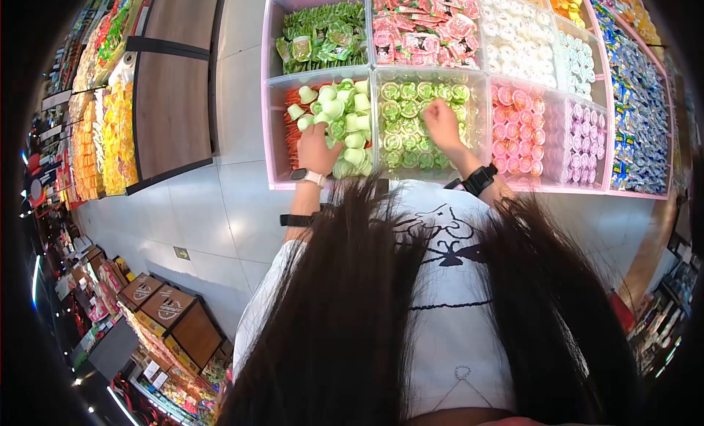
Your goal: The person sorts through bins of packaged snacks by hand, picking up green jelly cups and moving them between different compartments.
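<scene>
My left hand (pixel 317 151) is low over a clear bin of loose pale green jelly cups (pixel 336 107), which lie jumbled, many bottom up. Its thumb and fingers are apart and touch the cups at the bin's near left. My right hand (pixel 442 125) is closed, fingers curled together, above the neighbouring bin, where green-lidded jelly cups (pixel 402 125) stand in rows with their lids up. Whatever is inside that hand, if anything, is hidden. A pale watch is on the left wrist and a black one on the right.
Behind are bins of green packets (pixel 323 37), pink packets (pixel 425 30) and white cups (pixel 517 41). To the right are pink cups (pixel 518 129), purple cups (pixel 585 136) and blue packets (pixel 642 110). A pink rim (pixel 565 189) edges the display. Long hair hangs below the hands.
</scene>
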{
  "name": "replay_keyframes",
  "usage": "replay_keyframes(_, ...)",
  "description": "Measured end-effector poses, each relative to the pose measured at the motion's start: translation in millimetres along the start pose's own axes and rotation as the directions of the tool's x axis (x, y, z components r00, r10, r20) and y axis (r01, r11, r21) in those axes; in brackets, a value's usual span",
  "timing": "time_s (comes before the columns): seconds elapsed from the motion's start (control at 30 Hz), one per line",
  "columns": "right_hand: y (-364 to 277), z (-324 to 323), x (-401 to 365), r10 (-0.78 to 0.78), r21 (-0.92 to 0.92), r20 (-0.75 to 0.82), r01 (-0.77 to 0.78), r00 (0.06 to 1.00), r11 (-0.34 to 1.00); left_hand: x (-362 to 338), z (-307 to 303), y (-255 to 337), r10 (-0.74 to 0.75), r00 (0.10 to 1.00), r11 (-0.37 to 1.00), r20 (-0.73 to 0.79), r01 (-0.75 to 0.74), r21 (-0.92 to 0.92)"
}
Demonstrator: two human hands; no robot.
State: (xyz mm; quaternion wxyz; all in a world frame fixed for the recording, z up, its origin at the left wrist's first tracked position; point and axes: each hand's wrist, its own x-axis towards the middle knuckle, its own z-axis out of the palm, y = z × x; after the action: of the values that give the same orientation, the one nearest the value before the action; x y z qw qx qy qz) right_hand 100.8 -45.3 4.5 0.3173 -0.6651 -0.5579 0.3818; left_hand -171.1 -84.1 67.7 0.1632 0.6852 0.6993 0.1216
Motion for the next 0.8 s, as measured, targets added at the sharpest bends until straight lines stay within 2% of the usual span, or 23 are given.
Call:
replay_keyframes(0.07, -30.7, 5.6, 2.5, -0.163, 0.052, 0.184, 0.157, 0.969, 0.986, 5.0, 14.1, -2.8, -0.064, 0.995, 0.997, -0.077, 0.06, -0.056)
replay_keyframes(0.17, -62.6, 20.4, 2.7, -0.284, 0.061, 0.373, 0.282, 0.883, 0.957, 19.4, 19.5, -12.4, -0.25, 0.962, 0.966, 0.108, 0.255, -0.034)
replay_keyframes(0.2, -69.7, 28.5, 1.6, -0.285, 0.122, 0.4, 0.258, 0.871, 0.958, 21.4, 22.0, -19.3, -0.235, 0.968, 0.96, 0.087, 0.245, -0.137)
replay_keyframes(0.3, -83.9, 43.4, -0.4, -0.28, 0.268, 0.473, 0.166, 0.835, 0.949, 21.5, 7.0, -19.4, -0.217, 0.972, 0.953, 0.088, 0.231, -0.197)
replay_keyframes(0.37, -92.3, 44.4, -4.4, -0.261, 0.333, 0.52, 0.089, 0.813, 0.939, 15.8, -9.6, -10.8, -0.093, 0.988, 0.935, 0.125, 0.129, -0.33)
replay_keyframes(0.43, -86.4, 41.8, -4.4, -0.237, 0.359, 0.644, -0.014, 0.728, 0.933, 11.1, -20.6, 0.2, 0.088, 0.983, 0.867, 0.16, 0.003, -0.498)
replay_keyframes(0.47, -82.9, 38.3, -5.1, -0.226, 0.366, 0.699, -0.068, 0.678, 0.928, 11.6, -26.0, 10.4, 0.175, 0.967, 0.864, 0.184, -0.061, -0.5)
replay_keyframes(0.57, -72.2, 21.1, -9.1, -0.173, 0.383, 0.788, -0.25, 0.591, 0.889, 18.3, -22.4, 30.2, 0.268, 0.923, 0.881, 0.276, -0.119, -0.458)
replay_keyframes(0.6, -63.6, 16.8, -11.6, -0.166, 0.417, 0.766, -0.283, 0.622, 0.864, 20.7, -16.1, 35.2, 0.268, 0.92, 0.858, 0.285, -0.094, -0.505)
replay_keyframes(0.7, -42.2, -10.3, -20.7, -0.024, 0.553, 0.627, -0.422, 0.779, 0.719, 25.9, -8.0, 51.7, 0.313, 0.927, 0.828, 0.206, -0.161, -0.537)
replay_keyframes(0.73, -29.2, -16.7, -22.8, 0.059, 0.693, 0.483, -0.423, 0.873, 0.584, 27.5, -5.8, 53.2, 0.321, 0.933, 0.847, 0.165, -0.205, -0.49)
replay_keyframes(0.77, -10.8, -19.4, -25.4, 0.166, 0.815, 0.337, -0.376, 0.927, 0.441, 29.3, -2.7, 52.1, 0.302, 0.939, 0.865, 0.167, -0.196, -0.462)
replay_keyframes(0.8, 8.7, -20.9, -28.2, 0.292, 0.911, 0.198, -0.286, 0.936, 0.298, 30.5, 1.0, 48.0, 0.281, 0.945, 0.882, 0.169, -0.185, -0.433)
